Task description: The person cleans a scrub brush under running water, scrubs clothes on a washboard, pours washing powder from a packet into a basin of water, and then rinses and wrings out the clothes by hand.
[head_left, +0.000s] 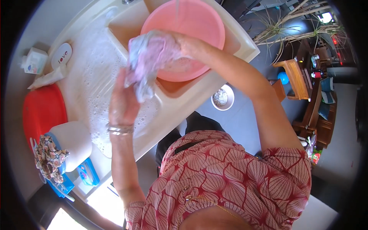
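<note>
- the pink-and-pale-blue cloth, wet-looking and bunched, is between your two hands, seen above the divider and the near-left rim of the pink basin.
- your right hand is clamped on the cloth's right end; your left hand touches its lower left side, but blur hides whether those fingers close around it.
- you seem to be at the hand-washing step, working or wringing the cloth; whether it is a rub or a twist, i cannot tell.
- the next move probably calls for a sure hold with both hands, with the cloth over the sink so drips fall inside; soapy fabric could slip.
- the pink basin sits in the right sink compartment and seems to hold cloudy water.
- to its left, the ribbed washboard slope is spread with white suds.
- on the ledge by the wall stand a red basin and a white container with a blue rim; the insides of both are hidden from you here.
- a patterned fabric bundle lies against that rim.
- on the floor, a white bucket holds something pale and crumpled.
</note>
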`<state>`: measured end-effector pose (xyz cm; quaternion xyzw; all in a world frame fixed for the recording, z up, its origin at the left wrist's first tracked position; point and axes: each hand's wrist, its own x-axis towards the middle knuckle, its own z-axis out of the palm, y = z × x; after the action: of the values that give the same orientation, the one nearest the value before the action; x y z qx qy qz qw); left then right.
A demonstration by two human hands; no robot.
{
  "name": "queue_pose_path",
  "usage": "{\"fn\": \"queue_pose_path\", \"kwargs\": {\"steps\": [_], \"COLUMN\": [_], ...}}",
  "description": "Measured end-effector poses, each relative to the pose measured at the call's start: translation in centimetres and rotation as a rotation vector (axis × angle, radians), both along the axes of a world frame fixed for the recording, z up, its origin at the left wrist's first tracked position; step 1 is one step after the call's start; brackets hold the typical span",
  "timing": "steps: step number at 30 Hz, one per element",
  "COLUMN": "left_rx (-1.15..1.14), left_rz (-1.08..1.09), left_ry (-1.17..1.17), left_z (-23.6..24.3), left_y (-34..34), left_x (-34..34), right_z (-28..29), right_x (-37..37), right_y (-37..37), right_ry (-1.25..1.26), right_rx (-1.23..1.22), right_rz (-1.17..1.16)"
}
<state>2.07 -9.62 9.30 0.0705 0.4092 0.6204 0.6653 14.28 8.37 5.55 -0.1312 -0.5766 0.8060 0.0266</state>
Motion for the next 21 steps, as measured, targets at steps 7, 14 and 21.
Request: {"fn": "queue_pose_path", "kwargs": {"steps": [7, 14, 21], "left_rx": [-0.115, -0.321, -0.597], "left_rz": [-0.007, -0.045, -0.272], "left_ry": [0.279, -0.283, 0.747], "left_z": [-11.5, -29.1, -23.8], "left_y": [8.7, 10.7, 9.6], "left_x": [3.2, 4.8, 7.7], "right_z": [-5.6, -13.3, -18.1], "right_x": [0.7, -7.1, -6.6], "right_y": [6.2, 9.8, 7.8], "right_ry": [-0.176, -0.665, -0.618], "right_rx": [-0.329, 1.368, 1.498], "right_rz": [-0.381, 0.166, 0.203]}}
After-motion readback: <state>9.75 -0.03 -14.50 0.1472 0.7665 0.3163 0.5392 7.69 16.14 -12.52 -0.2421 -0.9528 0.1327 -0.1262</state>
